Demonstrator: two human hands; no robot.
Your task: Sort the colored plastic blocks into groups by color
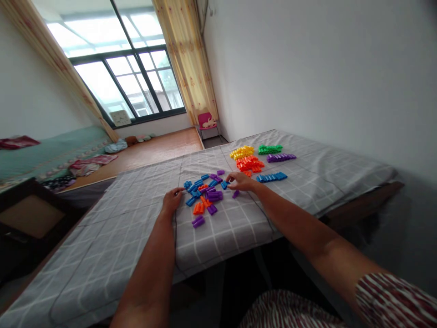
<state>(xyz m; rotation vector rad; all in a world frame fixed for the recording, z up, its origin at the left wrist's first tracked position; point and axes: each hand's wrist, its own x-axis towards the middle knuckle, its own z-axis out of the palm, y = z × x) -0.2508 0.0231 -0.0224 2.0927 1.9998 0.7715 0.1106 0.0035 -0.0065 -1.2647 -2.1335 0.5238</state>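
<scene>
A loose mixed pile of small ribbed plastic pieces, blue, purple and orange, lies on the grey checked cloth in front of me. My right hand is at the pile's right edge, its thumb and fingertips closed on a blue plastic piece. At the left edge rests my left hand, fingers bent and a little apart, close to a blue cluster; I see nothing held in it. Between the hands are purple pieces and orange pieces. One purple piece lies nearer to me.
Sorted by colour beyond my right hand are yellow pieces, orange-red pieces, green pieces, a purple row and a blue row. The cloth-covered table meets a white wall on the right. A pink chair stands behind.
</scene>
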